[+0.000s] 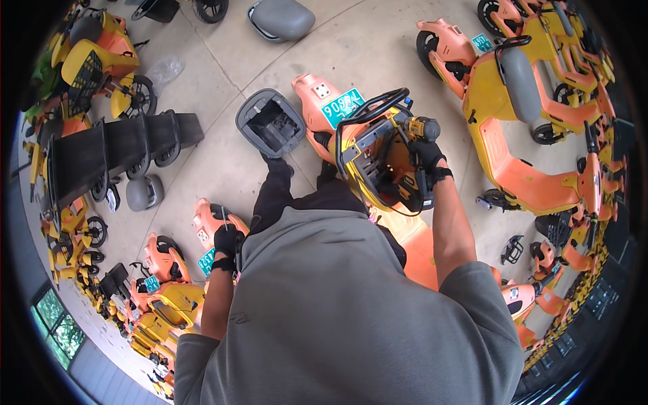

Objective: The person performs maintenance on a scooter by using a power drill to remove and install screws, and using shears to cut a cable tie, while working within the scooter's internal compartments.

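Note:
My right hand (426, 156), in a black glove, is wrapped round a yellow and black cordless drill (423, 128). The drill is over the opened seat area of an orange and yellow scooter (317, 101), beside its black tubular rear rack (368, 108). No seat covers that frame. Out to my left, my left hand (228, 241), also gloved in black, is closed with its fingers curled. A thin, light-coloured sliver shows above it, too small to name. A grey storage bin (244, 128) stands on the floor by the scooter's rear, near my foot.
A grey scooter seat (287, 19) lies on the concrete floor ahead; another (144, 192) lies at left. Beside that is a long black stand (121, 145) with several racks. A yellow and orange scooter (499, 101) stands close on the right. More scooters line both sides.

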Available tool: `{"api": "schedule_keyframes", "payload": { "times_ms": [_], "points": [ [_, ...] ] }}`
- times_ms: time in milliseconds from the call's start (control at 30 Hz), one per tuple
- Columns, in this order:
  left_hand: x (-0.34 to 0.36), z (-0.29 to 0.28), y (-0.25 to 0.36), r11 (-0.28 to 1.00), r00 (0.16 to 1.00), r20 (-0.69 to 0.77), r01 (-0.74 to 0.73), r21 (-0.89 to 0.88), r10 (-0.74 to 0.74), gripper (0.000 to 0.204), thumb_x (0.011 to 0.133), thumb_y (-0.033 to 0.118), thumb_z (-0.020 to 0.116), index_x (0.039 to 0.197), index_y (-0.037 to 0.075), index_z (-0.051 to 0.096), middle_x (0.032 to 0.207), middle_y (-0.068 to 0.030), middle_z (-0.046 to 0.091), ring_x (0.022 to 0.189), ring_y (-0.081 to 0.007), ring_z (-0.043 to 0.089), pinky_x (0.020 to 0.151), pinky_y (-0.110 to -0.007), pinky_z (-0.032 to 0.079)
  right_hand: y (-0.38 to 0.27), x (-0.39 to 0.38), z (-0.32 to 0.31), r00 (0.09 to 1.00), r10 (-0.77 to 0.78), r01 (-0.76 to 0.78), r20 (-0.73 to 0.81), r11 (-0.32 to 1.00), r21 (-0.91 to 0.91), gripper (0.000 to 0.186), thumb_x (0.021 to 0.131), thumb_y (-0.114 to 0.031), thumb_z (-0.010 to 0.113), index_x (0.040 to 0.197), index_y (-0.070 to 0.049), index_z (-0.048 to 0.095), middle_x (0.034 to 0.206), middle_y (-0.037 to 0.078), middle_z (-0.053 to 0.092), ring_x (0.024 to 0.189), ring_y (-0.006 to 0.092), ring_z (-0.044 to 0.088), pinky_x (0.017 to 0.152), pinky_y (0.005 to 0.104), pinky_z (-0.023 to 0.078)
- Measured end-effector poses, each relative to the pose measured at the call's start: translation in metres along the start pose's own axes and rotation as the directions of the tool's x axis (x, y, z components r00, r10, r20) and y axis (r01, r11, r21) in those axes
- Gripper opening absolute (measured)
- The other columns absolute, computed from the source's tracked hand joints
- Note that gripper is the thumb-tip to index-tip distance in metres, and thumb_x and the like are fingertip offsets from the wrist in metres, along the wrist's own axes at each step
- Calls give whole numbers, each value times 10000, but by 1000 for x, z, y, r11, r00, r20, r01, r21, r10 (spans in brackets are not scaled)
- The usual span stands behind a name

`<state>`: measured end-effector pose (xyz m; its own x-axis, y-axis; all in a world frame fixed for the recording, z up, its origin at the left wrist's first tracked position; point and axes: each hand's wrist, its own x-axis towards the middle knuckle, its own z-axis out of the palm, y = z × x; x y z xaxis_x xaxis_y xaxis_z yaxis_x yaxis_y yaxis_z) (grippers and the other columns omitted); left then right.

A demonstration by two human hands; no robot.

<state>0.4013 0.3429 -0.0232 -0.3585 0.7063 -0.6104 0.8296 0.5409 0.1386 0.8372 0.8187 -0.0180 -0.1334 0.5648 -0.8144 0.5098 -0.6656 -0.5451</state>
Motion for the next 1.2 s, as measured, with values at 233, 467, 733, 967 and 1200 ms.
{"api": "schedule_keyframes", "payload": {
  "times_ms": [233, 467, 733, 967, 1200],
  "points": [
    [5, 20, -13, 954, 999, -24, 37, -297, -47, 208, 745, 275, 603, 786, 76, 560, 701, -167, 588, 683, -339, 594, 580, -420, 460, -4, 5, -1, 1000, 21, -21, -5, 1000, -17, 141, 701, -133, 604, 793, -26, 601, 599, 73, 571, 502, 173, 547, 468, 292, 434],
    [11, 23, -12, 993, 991, -123, -56, -108, 43, 138, 739, 193, 577, 699, 65, 546, 681, -143, 590, 664, -314, 597, 568, -411, 467, -24, 14, -6, 997, 66, -59, 31, 982, -181, 138, 692, -145, 611, 781, -39, 604, 592, 68, 557, 472, 172, 527, 444, 297, 418],
    [11, 19, 3, 987, 973, -193, -144, -73, 128, 138, 687, 164, 633, 697, 80, 524, 659, -137, 587, 650, -314, 596, 549, -415, 464, -34, 21, -16, 987, 113, -97, 115, 986, -139, 126, 702, -152, 566, 770, -46, 581, 587, 76, 541, 476, 184, 519, 442, 297, 418],
    [9, 13, 7, 991, 1000, -14, -6, -135, 5, 133, 676, 172, 638, 693, 89, 536, 691, -139, 609, 699, -332, 608, 583, -437, 468, -44, 0, 23, 983, 180, -184, 37, 966, 183, 103, 721, -165, 569, 743, -69, 542, 563, 60, 530, 502, 178, 530, 478, 289, 439],
    [30, 1, -20, 921, 999, -36, 3, -389, -19, 183, 788, 238, 575, 719, 69, 564, 664, -118, 622, 639, -262, 620, 512, -369, 464, -44, 1, 17, 974, 228, -228, 8, 969, 94, 101, 715, -154, 567, 738, -60, 538, 560, 77, 524, 487, 188, 518, 456, 290, 425]
  ]
}}
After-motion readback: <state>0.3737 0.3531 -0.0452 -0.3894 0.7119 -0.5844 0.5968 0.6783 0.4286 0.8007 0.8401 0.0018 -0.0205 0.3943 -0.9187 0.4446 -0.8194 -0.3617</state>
